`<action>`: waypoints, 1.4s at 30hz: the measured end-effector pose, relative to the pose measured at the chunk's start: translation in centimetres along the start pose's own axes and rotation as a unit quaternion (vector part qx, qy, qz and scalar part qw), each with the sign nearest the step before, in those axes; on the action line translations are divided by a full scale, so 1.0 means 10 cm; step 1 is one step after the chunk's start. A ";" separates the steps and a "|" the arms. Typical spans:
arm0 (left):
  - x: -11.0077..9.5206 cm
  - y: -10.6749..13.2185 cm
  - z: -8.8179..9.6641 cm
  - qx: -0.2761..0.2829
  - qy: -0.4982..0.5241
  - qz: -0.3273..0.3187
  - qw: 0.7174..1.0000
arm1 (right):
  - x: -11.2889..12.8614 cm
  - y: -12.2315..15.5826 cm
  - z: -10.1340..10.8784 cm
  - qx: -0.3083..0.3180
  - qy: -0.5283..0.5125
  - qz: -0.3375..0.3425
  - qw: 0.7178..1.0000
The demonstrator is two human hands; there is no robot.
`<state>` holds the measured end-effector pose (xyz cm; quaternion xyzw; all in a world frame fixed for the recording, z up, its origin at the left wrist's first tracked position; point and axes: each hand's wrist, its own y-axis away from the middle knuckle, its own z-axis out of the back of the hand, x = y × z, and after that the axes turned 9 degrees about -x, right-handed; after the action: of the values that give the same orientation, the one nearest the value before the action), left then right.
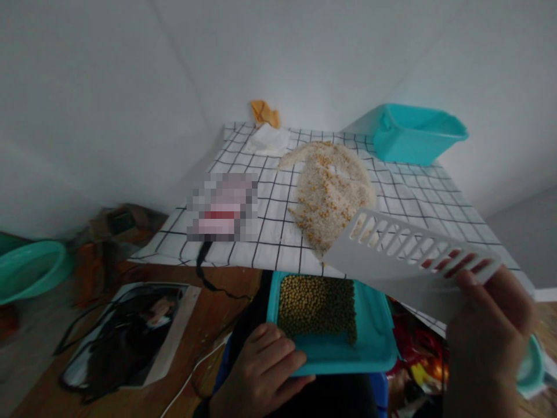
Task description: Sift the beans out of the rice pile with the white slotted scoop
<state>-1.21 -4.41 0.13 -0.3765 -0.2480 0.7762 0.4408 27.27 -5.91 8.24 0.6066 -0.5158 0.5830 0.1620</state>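
By the closed fingers of the right hand (489, 325), a flat white slotted board (387, 270) is gripped at the near edge of the table (276, 232), its long axis slanting sideways, free end pointed left toward heaped grain (337, 188). The teal tray (374, 339), partly covered by the board, is held by bent fingers of the left hand (263, 371).

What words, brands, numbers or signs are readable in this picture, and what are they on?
None can be read.
Slotted board: no lettering visible.
Tray: no lettering visible.
Bin: no lettering visible.
Pinkish item on the checked cloth: pixelated, so any text is hidden.
Colourful bundle, lower right: too dark and blurred to tell.
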 end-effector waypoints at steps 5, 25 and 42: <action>-0.03 0.03 0.01 -0.033 0.007 -0.004 0.999 | 0.03 0.05 0.00 0.005 0.005 -0.002 1.000; -0.07 0.07 0.11 -0.010 -0.009 -0.001 1.000 | -0.02 0.18 0.45 -0.117 0.026 -0.016 0.993; -0.11 0.18 0.01 0.033 -0.012 -0.025 0.999 | -0.14 0.60 1.11 -0.215 -0.054 -0.213 0.952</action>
<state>-1.83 -6.24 -0.71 -0.3460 -0.2371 0.7774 0.4687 28.65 -16.64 1.57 0.6836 -0.4953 0.3772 0.3808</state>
